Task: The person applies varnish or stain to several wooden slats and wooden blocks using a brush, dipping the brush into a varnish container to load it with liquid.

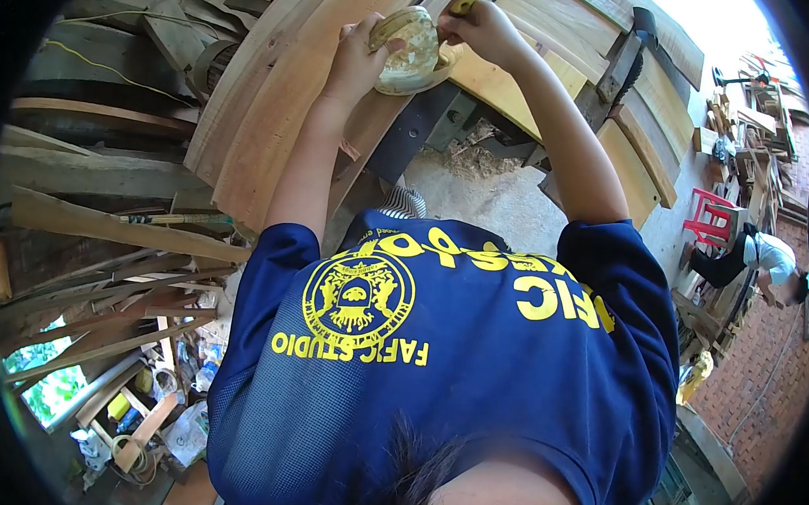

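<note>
My left hand (357, 63) grips the side of a round whitish tub (406, 49), smeared with tan and brown stains and tilted over the boards. Its fingers are curled at the rim. My right hand (487, 34) is closed around a small yellowish-brown handle (462, 4), close to the tub's right side. The working end of that tool is hidden, so its kind cannot be made out. Under the tub lies a yellowish board (497, 90), beside a dark metal plate (415, 135).
Wide planks (276, 105) lie to the left of the hands. A toothed saw blade (630, 76) is at the right. Stacked scrap wood (103, 175) fills the left side. A red plastic chair (712, 219) and a bending person (766, 257) are at the far right.
</note>
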Tool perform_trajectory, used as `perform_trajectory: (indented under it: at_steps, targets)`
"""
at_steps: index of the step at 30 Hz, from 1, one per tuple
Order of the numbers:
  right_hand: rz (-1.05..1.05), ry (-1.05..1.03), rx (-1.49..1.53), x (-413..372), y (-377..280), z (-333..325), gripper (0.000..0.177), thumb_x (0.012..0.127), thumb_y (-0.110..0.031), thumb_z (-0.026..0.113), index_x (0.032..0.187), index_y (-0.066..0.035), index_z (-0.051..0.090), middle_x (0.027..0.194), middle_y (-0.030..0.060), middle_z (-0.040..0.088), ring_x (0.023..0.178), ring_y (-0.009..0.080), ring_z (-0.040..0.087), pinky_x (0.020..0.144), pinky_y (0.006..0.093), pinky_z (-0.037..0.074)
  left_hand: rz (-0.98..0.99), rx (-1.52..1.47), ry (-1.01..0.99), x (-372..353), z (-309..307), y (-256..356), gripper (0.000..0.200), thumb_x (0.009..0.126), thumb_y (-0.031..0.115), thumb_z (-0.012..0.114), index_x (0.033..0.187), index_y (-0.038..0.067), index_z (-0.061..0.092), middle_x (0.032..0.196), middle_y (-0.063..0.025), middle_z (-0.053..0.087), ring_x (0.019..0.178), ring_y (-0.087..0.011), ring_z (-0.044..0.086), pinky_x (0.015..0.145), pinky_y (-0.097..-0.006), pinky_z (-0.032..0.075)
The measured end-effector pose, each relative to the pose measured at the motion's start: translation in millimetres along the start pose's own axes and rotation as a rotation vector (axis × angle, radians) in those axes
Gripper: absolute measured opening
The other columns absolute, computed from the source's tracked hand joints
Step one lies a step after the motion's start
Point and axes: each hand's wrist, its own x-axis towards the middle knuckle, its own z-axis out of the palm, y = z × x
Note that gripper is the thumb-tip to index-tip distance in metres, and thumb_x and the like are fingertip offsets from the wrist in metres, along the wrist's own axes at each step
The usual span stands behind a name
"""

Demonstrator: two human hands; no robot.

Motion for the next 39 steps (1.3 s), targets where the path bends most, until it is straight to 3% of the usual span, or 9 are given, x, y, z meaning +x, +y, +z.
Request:
perform_trajectory:
  at_steps: [7, 14, 18, 23, 27, 32, 34, 36, 39]
  targets:
    - [-0.011, 0.058, 0.054, -2.2, 13.7, 6.7, 0.021, 0.085, -0.016, 0.061, 0.092, 0.003, 0.062, 0.08, 0.0064, 0.065, 0.074, 0.0123, 0.062, 0.067, 0.0258, 0.05, 0.0, -0.048, 0.009, 2.3, 2.6, -5.3, 0.04, 0.075, 0.028, 0.071, 0.104, 0.007, 0.053, 0.085, -0.0146, 0.057, 0.09, -0.0299, 0.05, 0.08, -0.0384, 0.043]
    - [-0.259, 0.642, 0.343, -112.5, -50.2, -34.1, 0.017, 0.085, -0.011, 0.06, 0.091, 0.005, 0.061, 0.081, 0.0088, 0.064, 0.069, 0.0122, 0.061, 0.063, 0.0245, 0.05, 0.017, -0.056, 0.025, -0.5, 6.7, -7.3, 0.038, 0.077, 0.03, 0.069, 0.102, 0.006, 0.052, 0.088, -0.014, 0.055, 0.089, -0.0279, 0.052, 0.079, -0.0374, 0.043]
    - [0.064, 0.474, 0.312, -157.7, -22.3, 4.9, 0.008, 0.084, -0.004, 0.06, 0.09, 0.001, 0.062, 0.083, 0.0088, 0.065, 0.069, 0.0125, 0.062, 0.059, 0.0249, 0.052, -0.019, 0.001, 0.024, -0.5, 7.3, -9.1, 0.044, 0.076, 0.035, 0.069, 0.104, 0.008, 0.051, 0.086, -0.0133, 0.056, 0.094, -0.0291, 0.047, 0.08, -0.0389, 0.042]
    - [-0.323, 0.157, -0.297, -158.7, 3.7, 97.5, 0.014, 0.072, 0.0, 0.062, 0.085, -0.005, 0.062, 0.087, 0.0115, 0.062, 0.078, 0.0274, 0.062, 0.067, 0.0334, 0.051, 0.059, 0.05, 0.13, -7.6, 5.3, 0.7, 0.05, 0.075, 0.042, 0.068, 0.098, 0.002, 0.048, 0.092, -0.0148, 0.054, 0.093, -0.0315, 0.046, 0.083, -0.0394, 0.04]
    - [-0.189, -0.18, 0.109, -188.1, -44.8, 117.8, 0.012, 0.075, -0.009, 0.064, 0.085, -0.006, 0.06, 0.081, 0.0131, 0.06, 0.074, 0.0312, 0.061, 0.063, 0.0367, 0.051, -0.092, -0.065, 0.13, -9.4, 7.9, -2.4, 0.06, 0.075, 0.045, 0.068, 0.103, -0.002, 0.045, 0.098, -0.0128, 0.053, 0.103, -0.0238, 0.046, 0.089, -0.0377, 0.037]
    - [-0.028, 0.178, 0.242, -186.4, -36.0, 69.4, 0.016, 0.083, -0.015, 0.062, 0.086, 0.001, 0.059, 0.074, 0.0101, 0.06, 0.068, 0.0172, 0.059, 0.059, 0.0287, 0.046, 0.178, 0.085, 0.44, -36.1, -7.3, 27.1, 0.066, 0.075, 0.049, 0.067, 0.109, -0.003, 0.043, 0.106, -0.0135, 0.05, 0.103, -0.0223, 0.047, 0.092, -0.0379, 0.037]
    - [-0.005, 0.245, 0.35, -191.0, -42.1, 42.9, 0.024, 0.09, -0.022, 0.053, 0.088, 0.001, 0.06, 0.074, 0.0051, 0.061, 0.07, 0.0131, 0.058, 0.062, 0.0269, 0.046, 0.146, -0.13, 0.41, -66.6, -10.6, 56.8, 0.053, 0.078, 0.041, 0.066, 0.108, 0.003, 0.045, 0.094, -0.0157, 0.055, 0.096, -0.0331, 0.047, 0.087, -0.0411, 0.038]
    - [0.027, 0.247, 0.444, -197.9, -51.3, 29.9, 0.027, 0.092, -0.024, 0.05, 0.089, 0.0, 0.06, 0.075, 0.0036, 0.061, 0.07, 0.0125, 0.057, 0.063, 0.0262, 0.047, 0.284, -0.103, -0.152, -107.2, -0.7, 109.5, 0.045, 0.084, 0.043, 0.059, 0.102, 0.002, 0.053, 0.1, -0.013, 0.056, 0.094, -0.0193, 0.052, 0.092, -0.0372, 0.037]
    - [-0.094, 0.323, 0.555, -196.9, -73.7, 19.3, 0.028, 0.095, -0.024, 0.044, 0.107, 0.0, 0.053, 0.09, 0.0064, 0.061, 0.086, 0.0154, 0.058, 0.076, 0.0262, 0.045, 0.324, 0.008, -0.319, -130.6, 22.3, 107.3, 0.03, 0.087, 0.033, 0.056, 0.086, 0.003, 0.059, 0.077, -0.0081, 0.061, 0.075, -0.0142, 0.056, 0.083, -0.0334, 0.042]
